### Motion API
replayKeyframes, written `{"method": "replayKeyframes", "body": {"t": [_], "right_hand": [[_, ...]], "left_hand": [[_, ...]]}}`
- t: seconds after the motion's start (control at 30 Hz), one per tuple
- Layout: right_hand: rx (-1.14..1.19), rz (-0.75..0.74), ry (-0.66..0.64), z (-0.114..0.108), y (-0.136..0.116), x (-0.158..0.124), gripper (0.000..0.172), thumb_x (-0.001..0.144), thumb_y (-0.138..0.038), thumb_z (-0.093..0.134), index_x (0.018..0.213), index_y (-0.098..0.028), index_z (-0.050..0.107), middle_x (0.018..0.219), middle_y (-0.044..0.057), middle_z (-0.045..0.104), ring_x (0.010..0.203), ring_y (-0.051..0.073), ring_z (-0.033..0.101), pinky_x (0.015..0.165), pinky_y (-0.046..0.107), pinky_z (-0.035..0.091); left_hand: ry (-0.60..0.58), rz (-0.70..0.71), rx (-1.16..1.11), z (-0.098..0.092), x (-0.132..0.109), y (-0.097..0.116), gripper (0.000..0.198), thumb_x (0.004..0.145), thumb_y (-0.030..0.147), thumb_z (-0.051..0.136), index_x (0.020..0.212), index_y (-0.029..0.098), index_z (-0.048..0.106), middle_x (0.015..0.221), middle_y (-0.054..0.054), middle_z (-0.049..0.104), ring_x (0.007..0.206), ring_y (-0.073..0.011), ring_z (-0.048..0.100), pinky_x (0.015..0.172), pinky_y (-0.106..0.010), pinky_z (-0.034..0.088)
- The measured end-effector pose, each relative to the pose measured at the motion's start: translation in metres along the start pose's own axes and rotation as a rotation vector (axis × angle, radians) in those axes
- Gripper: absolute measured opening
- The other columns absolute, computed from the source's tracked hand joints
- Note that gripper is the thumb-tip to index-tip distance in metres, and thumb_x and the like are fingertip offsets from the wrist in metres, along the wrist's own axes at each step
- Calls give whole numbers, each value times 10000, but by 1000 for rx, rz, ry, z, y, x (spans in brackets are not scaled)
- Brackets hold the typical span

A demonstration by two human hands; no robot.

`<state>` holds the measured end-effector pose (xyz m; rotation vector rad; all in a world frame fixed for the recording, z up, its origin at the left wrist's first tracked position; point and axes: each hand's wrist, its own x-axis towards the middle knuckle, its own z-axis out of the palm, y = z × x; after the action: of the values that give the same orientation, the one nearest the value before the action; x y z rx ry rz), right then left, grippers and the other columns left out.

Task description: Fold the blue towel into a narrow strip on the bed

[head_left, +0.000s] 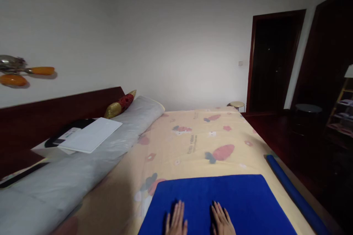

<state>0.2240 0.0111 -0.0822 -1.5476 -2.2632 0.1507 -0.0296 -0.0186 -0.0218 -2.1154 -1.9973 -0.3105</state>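
Observation:
A bright blue cloth [234, 194] lies flat on the near end of a bed covered by a cream sheet with red and grey prints [193, 143]. My left hand [176, 222] and my right hand [222, 220] rest side by side on the cloth at the bottom edge of the view, palms down, fingers stretched out flat. Neither hand holds anything. A narrow blue strip [292, 191] runs along the bed's right edge.
A long grey wrapped bolster [82, 169] lies along the left side with a white flat board [91, 134] and a red and gold cushion [121, 104] on it. A dark headboard [55, 114] is at the left, a small stool [237, 105] and a dark doorway [273, 62] at the right.

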Motion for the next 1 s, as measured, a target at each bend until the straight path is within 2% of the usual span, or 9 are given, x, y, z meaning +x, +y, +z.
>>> {"method": "replayKeyframes", "body": {"t": [0.1, 0.2, 0.27, 0.4, 0.63, 0.73, 0.8, 0.9, 1.0], "right_hand": [[11, -50, -60, 0, -1, 9, 599, 831, -317, 460, 1401, -281, 281, 1460, 13, 315, 1334, 258, 411, 1071, 439, 475], [0, -87, -78, 7, 5, 5, 575, 870, -347, 424, 1403, -355, 208, 1450, -13, 324, 1313, 255, 441, 1042, 457, 503], [-14, -100, -52, 10, 9, 0, 576, 894, -340, 377, 1409, -388, 124, 1463, -29, 300, 1322, 253, 428, 1041, 481, 502], [-37, -71, -50, 6, 8, -7, 607, 900, -317, 349, 1409, -388, 25, 1471, -6, 284, 1328, 273, 411, 1032, 542, 500], [14, -31, -146, -20, -4, -5, 517, 925, -384, 251, 1413, -368, 80, 1498, -7, 250, 1369, 255, 339, 1089, 567, 421], [30, 60, -163, -40, 1, -7, 547, 912, -528, 230, 1415, -320, 176, 1501, 15, 271, 1380, 255, 331, 1113, 555, 386], [23, 131, -133, -57, 15, -12, 598, 893, -595, 223, 1415, -303, 210, 1509, 9, 277, 1392, 244, 321, 1134, 542, 361], [-39, 269, -56, -78, 58, -31, 636, 876, -636, 236, 1417, -303, 231, 1518, -5, 287, 1405, 232, 311, 1148, 541, 336], [-135, 377, 36, -87, 117, -66, 668, 861, -643, 270, 1424, -285, 233, 1524, 12, 297, 1402, 253, 326, 1125, 563, 357]], "left_hand": [[108, 287, -16, 36, 13, 61, 665, 852, 217, 319, 1432, 306, 7, 1447, 47, 429, 1290, -134, 506, 989, -356, 532], [164, 364, -36, 58, 12, 95, 803, 766, 139, 364, 1432, 257, -69, 1389, 19, 493, 1208, -136, 582, 914, -335, 558], [100, 365, -70, 58, 9, 101, 779, 788, 154, 359, 1442, 264, -49, 1438, 23, 426, 1263, -139, 537, 960, -346, 538], [-97, 336, -157, 35, 7, 97, 757, 814, 171, 361, 1445, 304, -35, 1516, 49, 267, 1365, -155, 421, 1066, -378, 481], [-274, 265, -249, 10, 8, 102, 647, 888, 227, 275, 1422, 353, -68, 1541, 50, 184, 1418, -186, 313, 1152, -479, 416], [-326, 210, -297, 1, 7, 92, 546, 927, 350, 203, 1421, 390, -26, 1550, 78, 190, 1431, -186, 282, 1170, -521, 380], [-346, 136, -313, -8, 6, 76, 518, 927, 455, 163, 1424, 411, 25, 1557, 96, 194, 1444, -174, 253, 1192, -530, 330], [-346, -76, -251, -22, 1, 34, 554, 904, 541, 142, 1433, 380, 109, 1569, 84, 211, 1457, -167, 219, 1216, -523, 257], [-345, -303, -162, -30, -12, -23, 642, 881, 579, 142, 1451, 283, 107, 1588, 25, 195, 1468, -193, 181, 1221, -537, 210]]}}
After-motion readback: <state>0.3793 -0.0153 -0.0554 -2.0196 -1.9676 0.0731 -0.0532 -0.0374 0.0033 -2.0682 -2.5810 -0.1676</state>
